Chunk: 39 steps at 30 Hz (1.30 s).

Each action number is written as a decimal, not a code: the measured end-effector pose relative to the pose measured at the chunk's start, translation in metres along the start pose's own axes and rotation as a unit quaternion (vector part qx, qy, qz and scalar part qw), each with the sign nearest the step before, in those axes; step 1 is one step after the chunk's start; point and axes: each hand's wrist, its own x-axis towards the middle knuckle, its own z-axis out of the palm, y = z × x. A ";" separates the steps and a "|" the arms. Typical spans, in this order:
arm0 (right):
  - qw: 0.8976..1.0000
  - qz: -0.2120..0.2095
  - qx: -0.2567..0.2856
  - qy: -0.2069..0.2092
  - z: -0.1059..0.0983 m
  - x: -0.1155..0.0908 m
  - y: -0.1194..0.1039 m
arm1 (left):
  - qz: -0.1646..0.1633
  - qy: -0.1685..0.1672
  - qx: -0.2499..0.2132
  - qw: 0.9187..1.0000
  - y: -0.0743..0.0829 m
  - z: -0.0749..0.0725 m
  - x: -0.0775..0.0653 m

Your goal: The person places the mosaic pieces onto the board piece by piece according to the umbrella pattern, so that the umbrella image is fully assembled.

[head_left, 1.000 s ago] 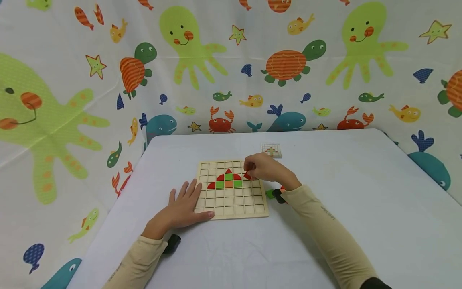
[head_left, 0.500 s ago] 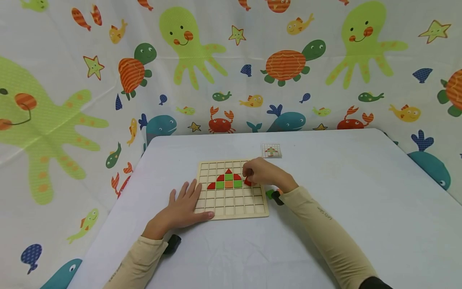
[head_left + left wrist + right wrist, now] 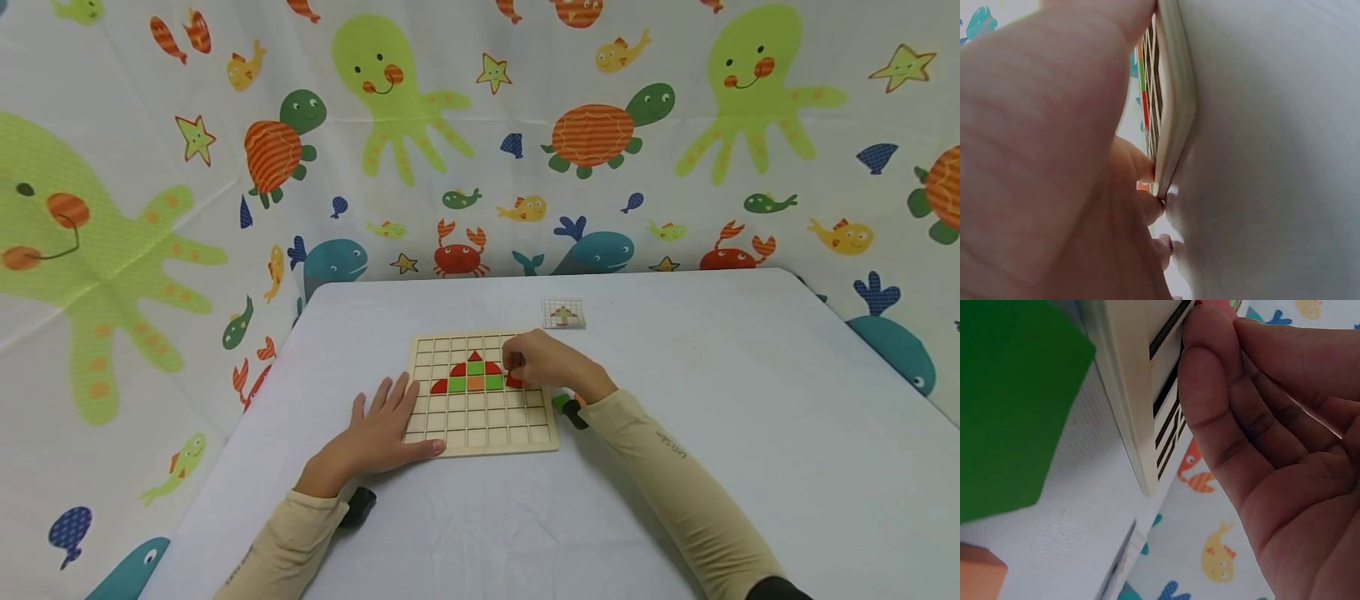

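1. My right hand (image 3: 551,358) pinches the red piece (image 3: 513,381) at the board (image 3: 487,427), which lies nearer the surface's (image 3: 465,542) left edge than its right. I cannot tell whether the piece is seated; letting go too soon could leave it tilted.
2. The hand hides most of the piece (the right wrist view gives me only a sliver of red), so a wrong turn could escape my notice.
3. My left hand (image 3: 378,433) is spread, grasping nothing, at the board's side toward the surface's left edge. Should it slacken, a sideways push could slide the board and jolt the set pieces (image 3: 476,367).
4. The loose green piece (image 3: 1016,412) and orange piece (image 3: 979,575) lie beside the board, toward the surface's right edge; a low sweep of the wrist camera (image 3: 574,415) could scatter them.
5. The card (image 3: 563,313) lies near the far edge, where an overreach could shove it.
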 end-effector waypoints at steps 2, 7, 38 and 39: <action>1.000 -0.003 -0.005 0.002 0.002 0.000 -0.002 | 0.001 0.000 -0.001 1.000 -0.001 0.000 -0.001; 1.000 0.005 -0.011 0.001 0.006 0.000 -0.006 | 0.002 -0.002 0.002 1.000 -0.005 0.000 -0.003; 0.998 0.041 -0.038 -0.017 0.009 0.002 -0.014 | 0.010 -0.004 -0.001 1.000 -0.006 -0.002 -0.005; 0.998 0.040 -0.037 -0.017 0.009 0.001 -0.014 | 0.010 -0.003 0.000 1.000 -0.005 -0.002 -0.005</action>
